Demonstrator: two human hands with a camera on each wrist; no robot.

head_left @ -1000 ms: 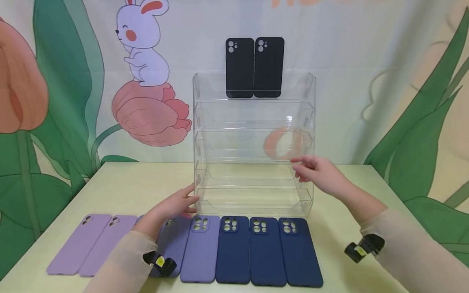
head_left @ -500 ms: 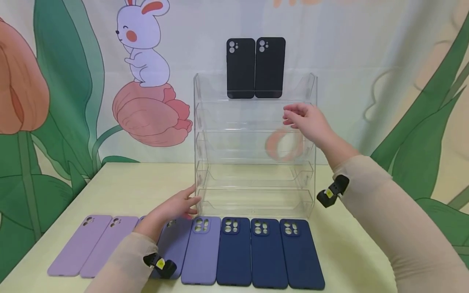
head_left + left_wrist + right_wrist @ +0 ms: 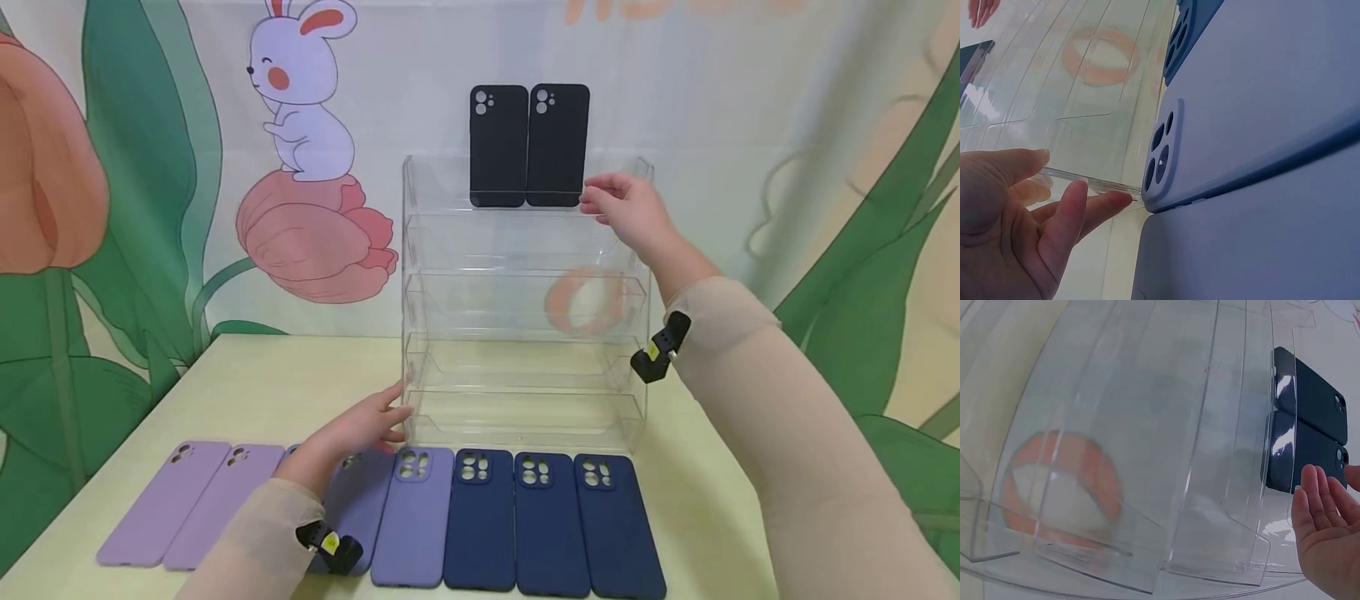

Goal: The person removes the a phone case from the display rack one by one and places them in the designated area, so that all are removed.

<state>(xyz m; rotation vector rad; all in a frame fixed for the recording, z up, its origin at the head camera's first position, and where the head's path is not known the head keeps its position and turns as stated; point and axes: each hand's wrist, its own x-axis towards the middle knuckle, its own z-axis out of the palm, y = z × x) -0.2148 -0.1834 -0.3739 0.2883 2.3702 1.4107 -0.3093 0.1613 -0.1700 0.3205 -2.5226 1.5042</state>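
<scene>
A clear tiered display rack [image 3: 525, 408] stands on the table. Two black phone cases, one on the left [image 3: 498, 150] and one on the right [image 3: 558, 146], stand side by side in its top tier. My left hand [image 3: 363, 423] holds the rack's lower left side, its clear panel between thumb and fingers in the left wrist view. Up at the top tier, my right hand [image 3: 633, 208] has its fingertips right at the lower right corner of the right black case. Its fingers are extended and relaxed in the right wrist view.
Before the rack lie navy phone cases [image 3: 552, 533], a lavender case [image 3: 411, 525] and light purple cases [image 3: 161, 508] in a row on the table [image 3: 322, 358]. My left forearm partly covers some of them. A printed cloth [image 3: 697, 125] hangs behind.
My right hand has risen from the rack's lower tiers to the top tier beside the right black case. The left hand stays on the rack's side. The view has shifted slightly.
</scene>
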